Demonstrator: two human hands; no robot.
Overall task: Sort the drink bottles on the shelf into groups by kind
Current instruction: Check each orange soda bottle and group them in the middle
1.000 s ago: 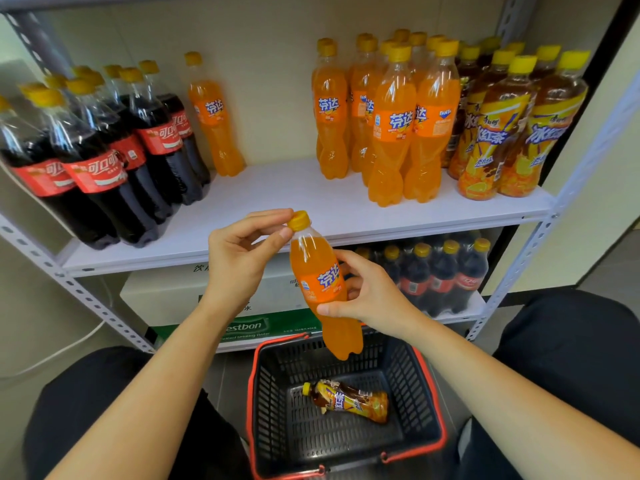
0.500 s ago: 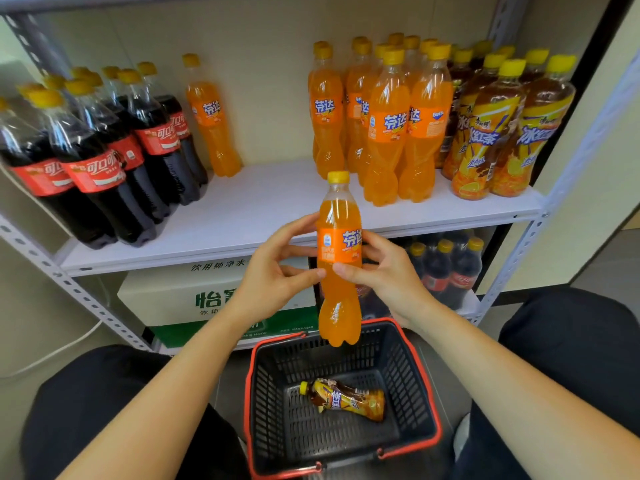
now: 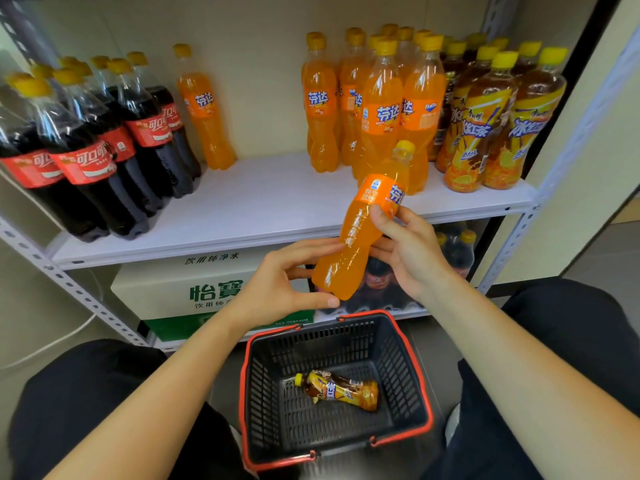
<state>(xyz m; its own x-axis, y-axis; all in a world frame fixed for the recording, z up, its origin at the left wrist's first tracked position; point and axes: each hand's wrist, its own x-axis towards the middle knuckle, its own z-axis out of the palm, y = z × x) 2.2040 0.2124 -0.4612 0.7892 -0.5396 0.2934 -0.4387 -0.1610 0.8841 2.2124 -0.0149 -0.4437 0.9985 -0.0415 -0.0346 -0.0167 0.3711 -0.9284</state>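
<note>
At a metal-framed shelf (image 3: 263,199), an orange soda bottle (image 3: 360,230) is held tilted in mid-air, cap toward the upper right, just in front of the shelf's edge and above a red-rimmed basket (image 3: 242,393). Its waist is clasped by the right hand (image 3: 412,251), thumb across the front and fingers curled behind. The lower body is only steadied by the left hand (image 3: 277,289), whose fingers are spread and nearly straight, with index tip and thumb tip touching near the base. On the shelf, cola bottles (image 3: 104,143) are massed at the left with a lone orange bottle (image 3: 204,109) just beside them, the orange soda group (image 3: 381,109) stands right of centre, and iced tea bottles (image 3: 485,123) are crowded at the far right. One iced tea bottle (image 3: 341,393) lies on its side in the basket. The step in hand is judged to be the placing of the held bottle with its own kind. It would best be righted first, then lowered onto the white board just beside the orange group. The closely packed front bottles could be toppled if nudged, so the base should be landed flat and the grip loosened only once the bottle is seen to stand.
</note>
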